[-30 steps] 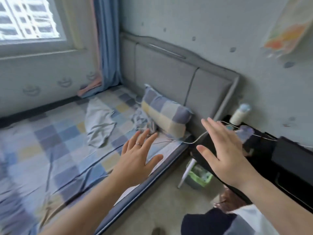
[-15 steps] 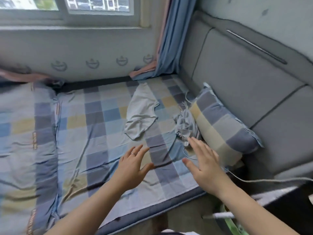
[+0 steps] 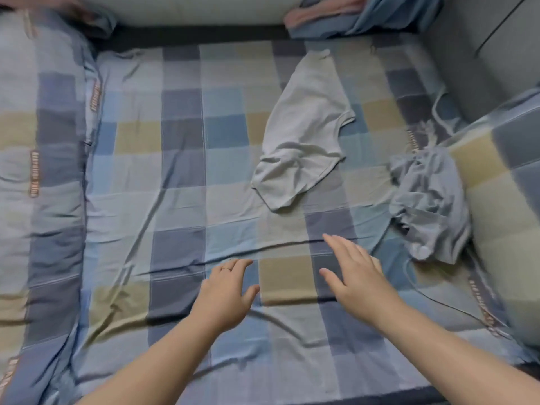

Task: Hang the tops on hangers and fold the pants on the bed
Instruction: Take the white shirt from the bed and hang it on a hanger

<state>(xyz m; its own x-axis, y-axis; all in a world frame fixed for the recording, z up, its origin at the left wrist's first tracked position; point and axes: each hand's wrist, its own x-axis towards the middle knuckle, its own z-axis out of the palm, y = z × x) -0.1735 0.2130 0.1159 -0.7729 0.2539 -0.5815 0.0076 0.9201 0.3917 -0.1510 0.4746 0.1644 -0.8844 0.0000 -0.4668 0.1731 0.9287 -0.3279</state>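
A pale grey garment point(image 3: 304, 141) lies spread and creased on the checked bed sheet point(image 3: 175, 171), right of centre. A crumpled blue-grey garment point(image 3: 429, 200) is bunched against the pillow at the right. My left hand point(image 3: 228, 290) hovers over the sheet with fingers straight, holding nothing; a ring is on one finger. My right hand point(image 3: 353, 276) is stretched out flat beside it, empty, a short way below and left of the crumpled garment. No hangers are in view.
A checked pillow point(image 3: 502, 185) lies along the right edge, under the grey padded headboard point(image 3: 482, 48). A rolled checked duvet point(image 3: 41, 171) runs down the left side. Blue curtain point(image 3: 365, 21) bunches at the far edge. A thin cable point(image 3: 438, 299) trails over the sheet at right.
The view has swung left and down from the headboard and bedside table onto the bed. Both hands stayed spread and empty and now hover over the sheet.
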